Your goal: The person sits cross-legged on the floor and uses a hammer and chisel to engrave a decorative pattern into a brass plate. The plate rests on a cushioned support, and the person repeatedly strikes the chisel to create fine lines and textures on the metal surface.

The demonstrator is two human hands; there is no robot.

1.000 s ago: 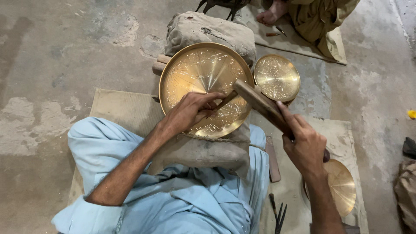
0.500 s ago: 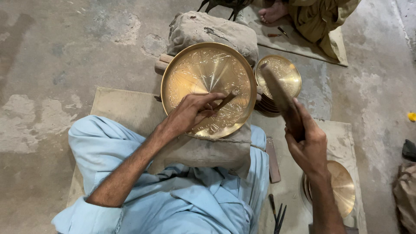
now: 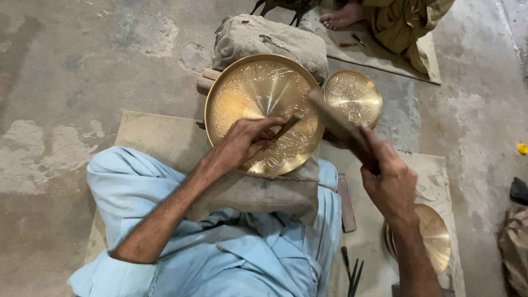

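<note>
Left fingers [image 3: 258, 135] pinching chisel [image 3: 287, 126], right fingers [image 3: 379, 151] gripping mallet [image 3: 335, 118].

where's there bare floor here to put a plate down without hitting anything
The widest bare patch is the concrete floor left of the large brass plate. A smaller one lies right of the small brass plate. It is crowded around the right hand: the stack of brass plates and loose tools.

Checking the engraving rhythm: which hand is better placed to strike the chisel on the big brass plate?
The right hand: it grips the hammer raised beside the chisel, while the left hand is occupied pinning that chisel to the large brass plate.
</note>
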